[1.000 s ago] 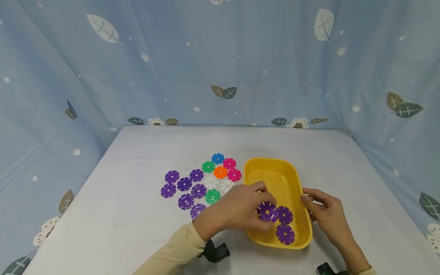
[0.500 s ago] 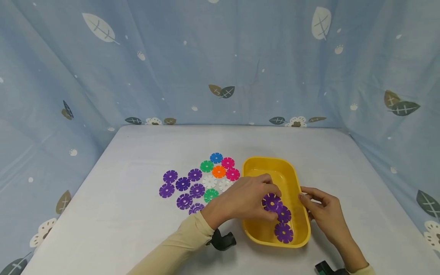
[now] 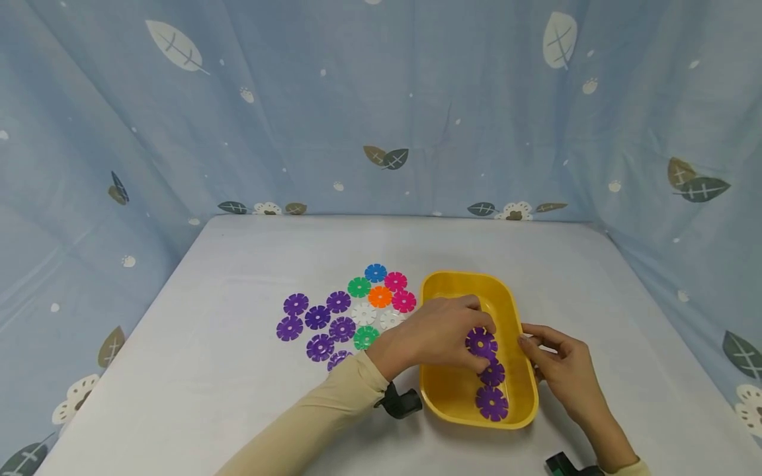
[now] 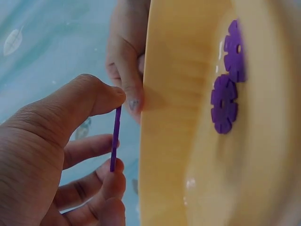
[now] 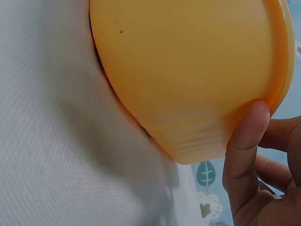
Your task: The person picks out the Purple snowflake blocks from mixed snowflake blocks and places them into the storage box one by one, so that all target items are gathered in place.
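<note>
In the head view my left hand [image 3: 437,334] reaches over the yellow plastic tray [image 3: 437,396]. It pinches a purple notched snowflake disc [image 3: 476,345] by opposite edges. The left wrist view catches that disc [image 4: 114,139] edge-on between thumb and fingertips, above the tray. Two more purple discs [image 3: 485,404] lie on the tray floor, one partly covered by the left fingers. At the tray's right side my right hand [image 3: 565,370] grips the rim. In the right wrist view a fingertip [image 5: 251,125] presses the outer wall [image 5: 188,66] just under that rim.
Left of the tray lie several loose purple discs [image 3: 317,322]. Beside them are green [image 3: 360,292], blue [image 3: 376,268], orange [image 3: 380,291], pink [image 3: 404,296] and white discs [image 3: 364,320]. A white cloth [image 3: 149,370] covers the table; a blue leaf-print curtain [image 3: 297,132] hangs behind.
My left hand has moved right across the tray, carrying the purple disc towards its far right side. My right hand keeps its grip on the rim, and the tray stays put.
</note>
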Demonstrator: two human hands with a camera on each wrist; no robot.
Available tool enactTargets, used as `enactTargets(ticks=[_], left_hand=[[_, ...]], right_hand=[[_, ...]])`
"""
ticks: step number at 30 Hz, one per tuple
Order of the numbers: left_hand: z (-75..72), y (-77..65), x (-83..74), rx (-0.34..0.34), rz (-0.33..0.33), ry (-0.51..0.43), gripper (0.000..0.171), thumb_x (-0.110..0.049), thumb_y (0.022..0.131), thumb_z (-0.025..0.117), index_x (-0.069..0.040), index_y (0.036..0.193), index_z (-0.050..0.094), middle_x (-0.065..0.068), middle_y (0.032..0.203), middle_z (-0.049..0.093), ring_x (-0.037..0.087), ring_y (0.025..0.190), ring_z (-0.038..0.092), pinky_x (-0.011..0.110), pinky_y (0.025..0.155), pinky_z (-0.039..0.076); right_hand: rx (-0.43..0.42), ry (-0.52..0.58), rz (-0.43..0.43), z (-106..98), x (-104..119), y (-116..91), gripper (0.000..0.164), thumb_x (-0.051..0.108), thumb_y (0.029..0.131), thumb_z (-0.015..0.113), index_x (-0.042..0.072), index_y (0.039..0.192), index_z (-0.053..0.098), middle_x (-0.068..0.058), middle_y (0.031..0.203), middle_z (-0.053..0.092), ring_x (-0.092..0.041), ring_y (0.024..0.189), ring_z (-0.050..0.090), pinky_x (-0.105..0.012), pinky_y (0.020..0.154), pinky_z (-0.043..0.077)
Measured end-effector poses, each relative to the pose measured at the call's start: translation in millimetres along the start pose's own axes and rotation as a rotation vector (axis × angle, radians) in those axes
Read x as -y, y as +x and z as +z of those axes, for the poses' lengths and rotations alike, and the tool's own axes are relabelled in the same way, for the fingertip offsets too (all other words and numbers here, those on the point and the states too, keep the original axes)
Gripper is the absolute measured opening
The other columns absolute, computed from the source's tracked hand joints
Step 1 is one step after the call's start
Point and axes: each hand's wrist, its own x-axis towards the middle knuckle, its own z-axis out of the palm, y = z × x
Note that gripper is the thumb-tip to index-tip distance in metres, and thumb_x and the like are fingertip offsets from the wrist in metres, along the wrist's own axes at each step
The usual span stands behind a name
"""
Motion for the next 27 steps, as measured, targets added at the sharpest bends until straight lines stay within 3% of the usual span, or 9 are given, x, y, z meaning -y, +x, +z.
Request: enactTargets(ticks=[12,27], left_hand=[[3.5,19.3,0.3,0.018,0.014,0.014,0.043,-0.046,0.083,0.079,-0.024,0.119,0.071,-0.011,0.093,0.050,0.001,0.080,0.047,0.010,0.064,0.040],[1.6,43.2,9.4,0.108,-0.023,0.069,0.046,-0.048,0.083,0.078,-0.025,0.122,0.069,-0.011,0.100,0.051,0.002,0.086,0.047,0.014,0.072,0.039]], right_hand=[[0.001,-0.002,-0.020,2,-1,-1,0.039,0.023,0.100,0.063,-0.004,0.128,0.062,-0.017,0.096,0.063,-0.017,0.063,0.065,-0.032,0.051,0.055],[-0.002,-0.012,-0.014,0,1,-1,0.039,0.025,0.100,0.063,-0.004,0.128,0.062,-0.017,0.096,0.063,-0.018,0.064,0.065,-0.032,0.052,0.056]])
